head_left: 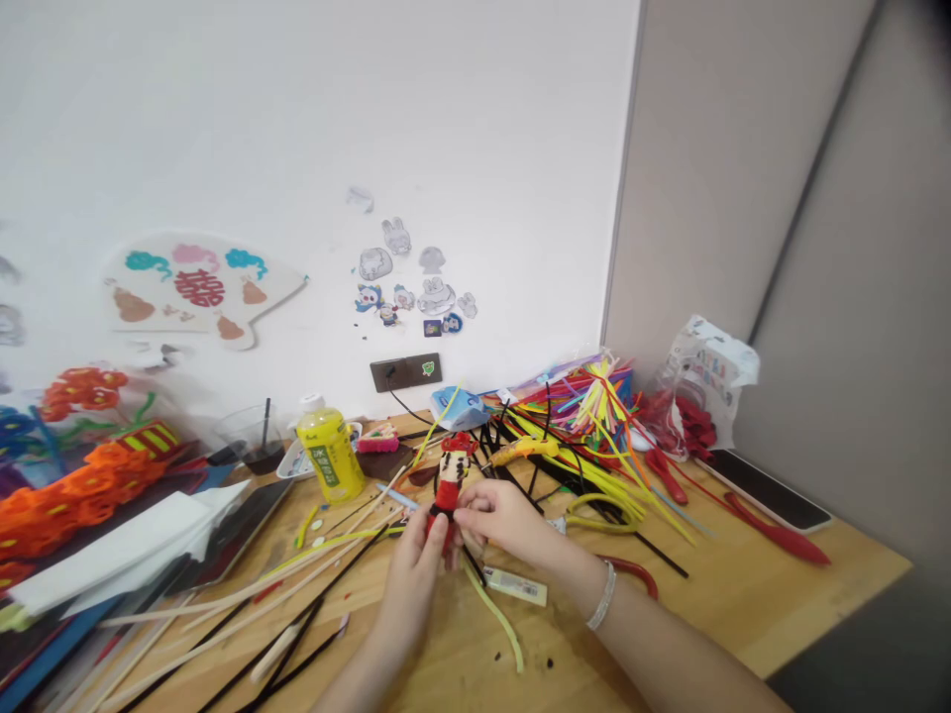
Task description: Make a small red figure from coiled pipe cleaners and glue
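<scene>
One pipe-cleaner doll [451,485], with a fuzzy red body, black stripes and a red cap, is held in the air above the middle of the table, between both hands. The left hand [411,584] is curled closed around its lower half. The right hand [505,520] pinches in from the right, its fingers nearly shut on the doll's middle, so both have firm hold of it. One silver bangle [601,594] circles the right wrist.

Below the doll, a single yellow-green pipe cleaner [494,619] curves across the light wooden table [817,584], just beside one small white packet [515,586]. Farther off lies a heap of pipe cleaners [580,416], too many to count — thin, fuzzy, mostly yellow and red. Right of the hands sit one pair of yellow-handled pliers [594,510] and one pair of red-handled pliers [665,475]. To the far left stand one yellow plastic bottle [331,456] and one clear cup [253,436] with a black straw, and at the near left are orange pipe-cleaner flowers [96,505].
</scene>
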The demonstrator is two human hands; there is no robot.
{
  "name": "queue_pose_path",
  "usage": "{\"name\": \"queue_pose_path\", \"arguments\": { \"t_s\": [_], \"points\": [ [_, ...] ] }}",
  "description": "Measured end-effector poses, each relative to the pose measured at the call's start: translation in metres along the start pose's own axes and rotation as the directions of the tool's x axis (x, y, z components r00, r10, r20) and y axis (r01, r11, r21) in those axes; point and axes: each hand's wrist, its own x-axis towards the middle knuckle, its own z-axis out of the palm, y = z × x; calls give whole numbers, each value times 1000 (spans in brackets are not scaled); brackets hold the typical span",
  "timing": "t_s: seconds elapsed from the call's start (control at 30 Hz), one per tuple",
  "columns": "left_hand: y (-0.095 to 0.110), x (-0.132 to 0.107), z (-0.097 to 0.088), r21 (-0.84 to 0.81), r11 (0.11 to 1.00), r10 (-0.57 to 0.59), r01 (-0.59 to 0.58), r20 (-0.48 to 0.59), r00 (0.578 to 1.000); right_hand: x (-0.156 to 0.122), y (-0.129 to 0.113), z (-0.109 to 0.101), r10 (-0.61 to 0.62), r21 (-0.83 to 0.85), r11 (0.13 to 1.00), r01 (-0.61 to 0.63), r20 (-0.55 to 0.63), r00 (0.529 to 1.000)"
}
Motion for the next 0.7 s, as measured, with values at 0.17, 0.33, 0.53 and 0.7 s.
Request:
{"name": "queue_pose_path", "arguments": {
  "t_s": [0.17, 0.33, 0.53, 0.7],
  "points": [
    [6, 0, 3, -197, 973, -117, 120, 27, 993, 0, 0, -3, -13, -19, 1000, 13, -4, 1000],
    [3, -1, 5, -296, 939, -153, 172, 86, 984, -1, -4, -3, -68, -26, 997, 67, -28, 997],
    [8, -6, 7, -353, 916, -143, 189, 154, 978, -2, -4, -8, -103, -108, 989, 104, 13, 995],
    [10, -5, 2, -237, 950, -154, 204, 213, 965, -2, -2, -13, -129, -130, 981, 142, 105, 986]
  ]
}}
